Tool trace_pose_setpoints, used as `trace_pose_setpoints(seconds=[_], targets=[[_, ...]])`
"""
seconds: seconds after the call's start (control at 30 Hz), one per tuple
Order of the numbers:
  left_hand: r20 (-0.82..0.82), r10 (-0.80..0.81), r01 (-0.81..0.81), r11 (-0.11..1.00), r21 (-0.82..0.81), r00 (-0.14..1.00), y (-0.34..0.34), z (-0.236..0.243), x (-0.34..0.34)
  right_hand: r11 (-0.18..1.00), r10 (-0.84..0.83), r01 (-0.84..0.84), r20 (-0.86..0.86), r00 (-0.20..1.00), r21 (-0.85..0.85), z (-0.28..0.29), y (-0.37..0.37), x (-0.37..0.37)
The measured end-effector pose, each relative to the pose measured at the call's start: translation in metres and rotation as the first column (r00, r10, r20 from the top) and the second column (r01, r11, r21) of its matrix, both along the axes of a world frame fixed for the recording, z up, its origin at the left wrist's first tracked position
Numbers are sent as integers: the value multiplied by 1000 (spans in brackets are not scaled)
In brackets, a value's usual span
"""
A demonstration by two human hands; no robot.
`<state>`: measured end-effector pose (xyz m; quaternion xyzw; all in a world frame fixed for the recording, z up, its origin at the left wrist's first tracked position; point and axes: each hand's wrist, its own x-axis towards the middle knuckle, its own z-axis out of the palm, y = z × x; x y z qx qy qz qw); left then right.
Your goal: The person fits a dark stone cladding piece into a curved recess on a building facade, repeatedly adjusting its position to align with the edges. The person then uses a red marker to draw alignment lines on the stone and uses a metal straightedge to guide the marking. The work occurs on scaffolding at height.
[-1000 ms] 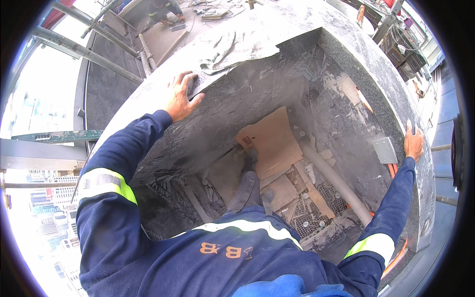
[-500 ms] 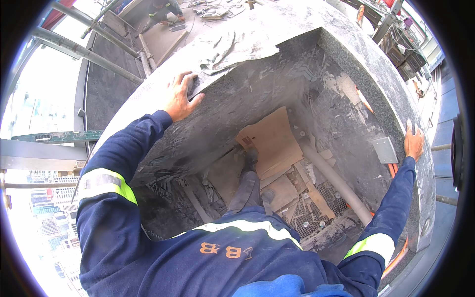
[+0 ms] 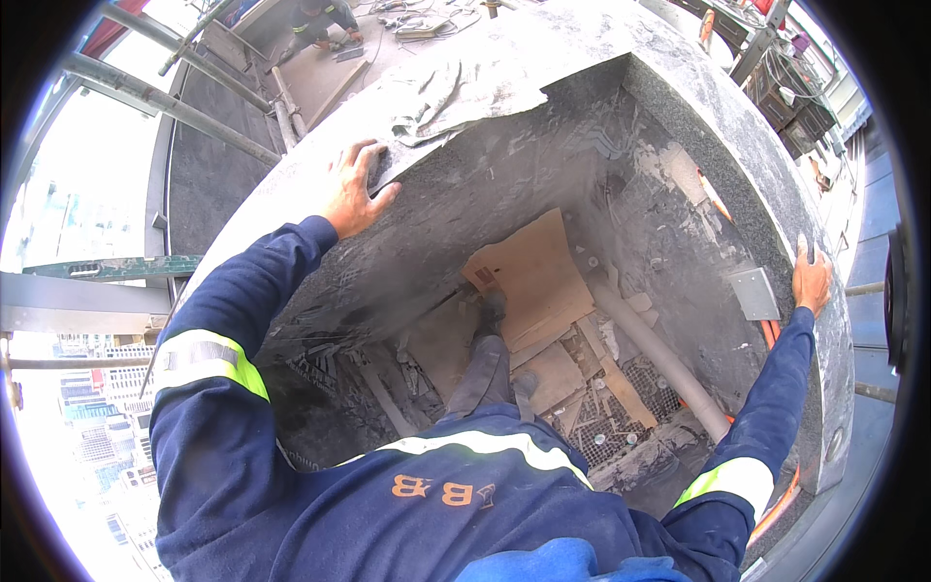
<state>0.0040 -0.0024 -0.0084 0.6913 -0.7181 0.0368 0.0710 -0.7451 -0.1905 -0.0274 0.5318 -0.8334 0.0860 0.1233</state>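
Observation:
My left hand (image 3: 359, 189) grips the inner top edge of a dusty pale stone ledge (image 3: 252, 204), fingers bent and thumb apart, left of a crumpled white cloth (image 3: 427, 102). On the right, my right hand (image 3: 811, 276) holds the ledge's top beside a small grey box (image 3: 750, 293) with orange conduit. Below me is a deep, dark-walled recess. My booted foot (image 3: 490, 315) is beside a brown cardboard sheet (image 3: 524, 276), among scraps, pebbled matting (image 3: 655, 388) and a long pale pipe (image 3: 659, 359).
A co-worker (image 3: 320, 24) crouches beyond the ledge at upper left, near tools and cables (image 3: 417, 29). Scaffold tubes (image 3: 165, 107) cross the left side, with a bright drop to distant buildings (image 3: 97, 407) below. Equipment (image 3: 790, 102) stands at upper right, beside blue-grey panels (image 3: 873, 194).

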Motion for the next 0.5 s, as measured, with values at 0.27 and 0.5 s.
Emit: trace_pose_setpoints(seconds=[0.27, 0.5], targets=[[-15, -11, 11, 1000, -10, 1000, 0, -1, 2, 1000, -4, 4, -4, 1000, 4, 0, 0, 2], [-4, 8, -8, 1000, 13, 1000, 1, 3, -1, 1000, -3, 3, -8, 1000, 6, -2, -1, -1]])
